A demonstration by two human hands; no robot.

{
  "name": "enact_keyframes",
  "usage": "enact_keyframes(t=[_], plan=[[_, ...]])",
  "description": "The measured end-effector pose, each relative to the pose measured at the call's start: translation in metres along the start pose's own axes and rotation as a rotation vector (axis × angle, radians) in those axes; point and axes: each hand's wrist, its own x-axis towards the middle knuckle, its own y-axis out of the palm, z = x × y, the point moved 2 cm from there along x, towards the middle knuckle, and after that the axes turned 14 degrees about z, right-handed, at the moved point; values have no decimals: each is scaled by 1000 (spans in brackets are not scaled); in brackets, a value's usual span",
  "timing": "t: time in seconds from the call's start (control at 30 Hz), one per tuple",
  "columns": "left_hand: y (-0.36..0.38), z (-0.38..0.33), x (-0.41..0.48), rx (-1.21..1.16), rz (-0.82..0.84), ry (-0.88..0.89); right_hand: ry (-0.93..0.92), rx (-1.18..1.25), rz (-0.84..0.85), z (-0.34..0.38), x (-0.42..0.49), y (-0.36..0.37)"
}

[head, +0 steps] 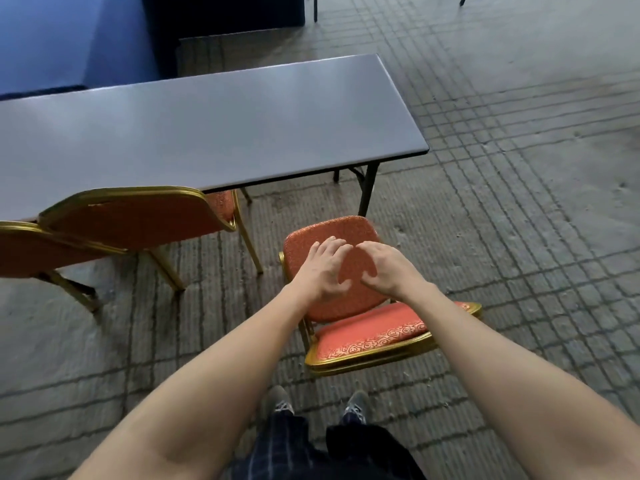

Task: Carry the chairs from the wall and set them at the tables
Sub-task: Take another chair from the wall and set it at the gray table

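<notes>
chair (pixel 374 337) red, gold frame, on floor (pixel 519 202) near desk (pixel 207 126) corner | left hand (pixel 320 271), right hand (pixel 386 270) over backrest, fingers (pixel 332 242) loosely curled | second chair (pixel 138 220), third chair (pixel 31 247) at desk

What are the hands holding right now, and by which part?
Nothing that shows: left hand and right hand hang, fingers loosely curled, over the backrest of the red chair, gripping no edge.

The person is reaching both bare arms forward and down, the left forearm (pixel 207 368) and the right forearm (pixel 485 358) converging so that the hands are almost meeting. The left hand (pixel 320 271) is hovering palm down, fingers spread and loosely bent, thumb pointing inward. The right hand (pixel 384 268) is mirroring it just beside, fingers curved, thumb angling toward the left. Neither hand is visibly closing round anything.
</notes>
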Motion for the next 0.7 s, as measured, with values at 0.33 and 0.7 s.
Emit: enact_keyframes(t=[0.33, 0.7], plan=[[45, -71, -2, 2, 3, -14, -12, 12, -30, -53, -70, 19], [111, -141, -48, -224, -30, -287, -176, 68, 158, -87, -122, 49]])
